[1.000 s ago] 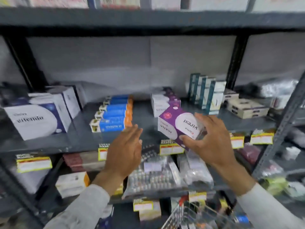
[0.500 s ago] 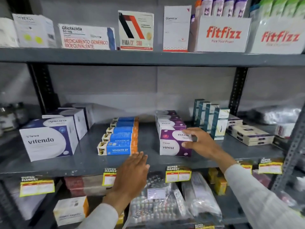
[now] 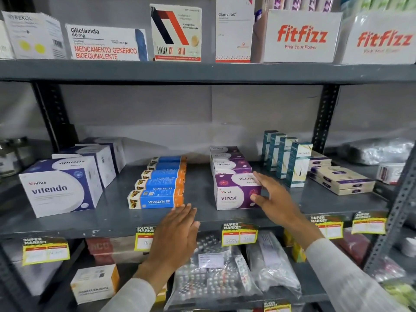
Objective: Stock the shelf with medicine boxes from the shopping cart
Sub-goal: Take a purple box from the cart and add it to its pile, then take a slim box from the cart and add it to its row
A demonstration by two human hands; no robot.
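A purple and white Viresi box (image 3: pixel 234 192) stands on the grey middle shelf (image 3: pixel 112 217), at the front of a row of matching boxes (image 3: pixel 229 164). My right hand (image 3: pixel 275 199) is at the box's right side with fingers spread, fingertips touching its top right edge and the thumb by its front corner. The box rests on the shelf. Flat and palm down, my left hand (image 3: pixel 175 230) hovers over the shelf's front edge, holding nothing. The shopping cart is out of view.
Blue and orange Vivalyn boxes (image 3: pixel 157 199) lie left of the purple row, large Vitendo boxes (image 3: pixel 60 188) further left. Tall teal boxes (image 3: pixel 297 163) and flat beige boxes (image 3: pixel 340 180) sit to the right. Bags of blister packs (image 3: pixel 211 275) fill the shelf below.
My right hand carried the purple box to the shelf, set it at the front of its row, and its fingers have now loosened. The view rose; my left hand stayed by the shelf edge.
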